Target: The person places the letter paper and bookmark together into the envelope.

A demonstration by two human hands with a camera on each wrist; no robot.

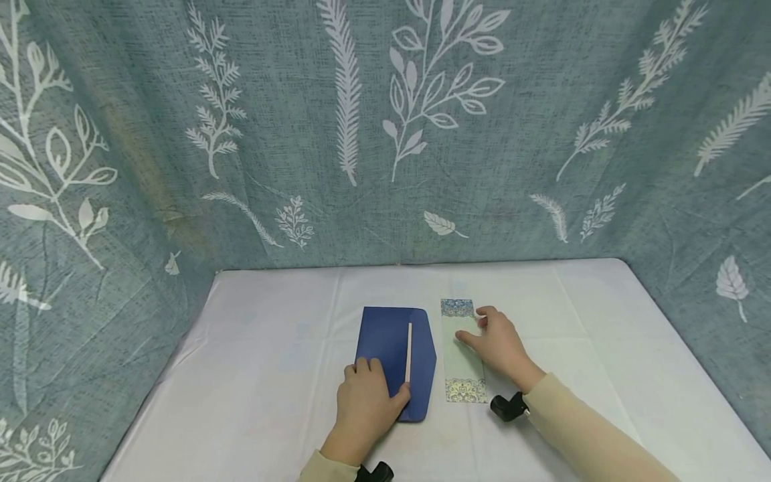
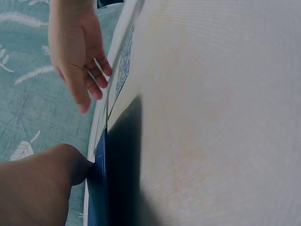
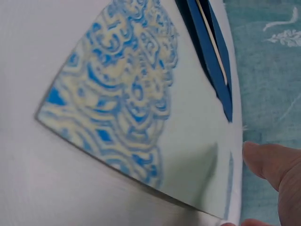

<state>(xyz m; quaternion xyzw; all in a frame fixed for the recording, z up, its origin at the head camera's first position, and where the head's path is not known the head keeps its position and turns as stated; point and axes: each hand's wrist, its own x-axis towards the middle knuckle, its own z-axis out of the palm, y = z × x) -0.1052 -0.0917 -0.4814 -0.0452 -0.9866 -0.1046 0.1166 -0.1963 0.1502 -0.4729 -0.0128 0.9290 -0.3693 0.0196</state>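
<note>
A dark blue envelope (image 1: 385, 335) lies on the white table with its tapered flap to the right and a narrow pale strip (image 1: 409, 348) running along it. My left hand (image 1: 366, 402) holds the envelope's lower part, thumb near the strip's lower end; in the left wrist view the thumb meets the blue edge. To the right lies a long pale green card (image 1: 460, 348), blue-patterned at the far end and yellowish at the near end. Over its right edge hovers my right hand (image 1: 501, 343), thumb and fingers apart, gripping nothing. The right wrist view shows the card's patterned end (image 3: 117, 94) up close.
A white cloth covers the table (image 1: 259, 348). Behind it and at both sides hangs a blue-green curtain (image 1: 289, 134) with white leaf prints. Black wrist cameras are worn on both wrists, one seen as a black device (image 1: 508, 407) below the right hand.
</note>
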